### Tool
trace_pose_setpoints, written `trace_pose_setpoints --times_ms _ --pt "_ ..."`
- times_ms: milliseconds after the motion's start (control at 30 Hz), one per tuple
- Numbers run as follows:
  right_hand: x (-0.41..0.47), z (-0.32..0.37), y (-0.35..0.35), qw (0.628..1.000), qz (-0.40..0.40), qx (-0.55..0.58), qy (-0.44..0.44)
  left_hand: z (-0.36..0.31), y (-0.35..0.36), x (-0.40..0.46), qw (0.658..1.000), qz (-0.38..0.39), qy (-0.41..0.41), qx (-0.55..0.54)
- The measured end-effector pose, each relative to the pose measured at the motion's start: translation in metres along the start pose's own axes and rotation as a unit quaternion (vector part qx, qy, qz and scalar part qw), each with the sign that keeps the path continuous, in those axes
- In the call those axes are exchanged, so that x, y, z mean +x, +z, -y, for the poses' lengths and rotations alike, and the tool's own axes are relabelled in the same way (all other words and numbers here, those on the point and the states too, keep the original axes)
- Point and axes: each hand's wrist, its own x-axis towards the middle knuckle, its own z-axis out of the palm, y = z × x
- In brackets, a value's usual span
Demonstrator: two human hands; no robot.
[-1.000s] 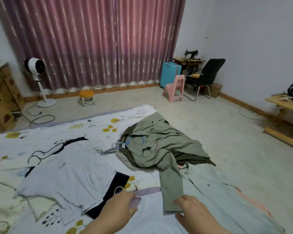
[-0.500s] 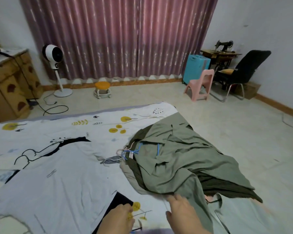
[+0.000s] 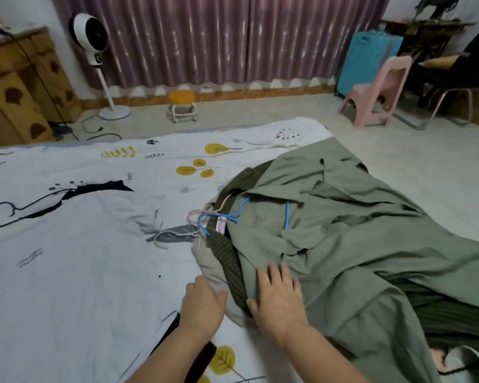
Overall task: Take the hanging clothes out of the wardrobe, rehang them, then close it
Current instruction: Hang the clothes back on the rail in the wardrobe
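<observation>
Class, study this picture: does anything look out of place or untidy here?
Yes. The green shirt and other clothes lie in a crumpled heap on the bed, hangers still inside and tangled, rather than hanging straight.

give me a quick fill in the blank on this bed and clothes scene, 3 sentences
The right hand lies flat on the ______ shirt.
The hanger showing at that shirt's collar is ______.
The small stool by the curtain has an ______ seat.

Missing words: green; blue; orange
</observation>
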Motion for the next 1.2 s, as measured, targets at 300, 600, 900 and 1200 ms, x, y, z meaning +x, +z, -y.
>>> trace_pose_setpoints --times_ms 300,600,900,1200 --pt "0.004 -0.009 0.042 0.996 -0.088 0.025 -0.004 -0.033 0.041 0.058 0.976 -0.093 -0.076 -0.183" --pt "-0.008 -0.004 0.025 0.984 -0.098 0.148 -0.027 -0.074 0.027 0.025 0.973 -0.12 0.084 -0.178" --pt "-0.05 -0.026 -0.064 0.972 -0.118 0.188 -0.079 -0.131 -0.03 -0.015 0.939 -0.171 0.187 -0.233" --pt "-0.093 -0.068 -0.213 0.956 -0.225 0.172 -0.072 -0.251 -0.132 -0.099 0.898 -0.15 0.311 -0.273"
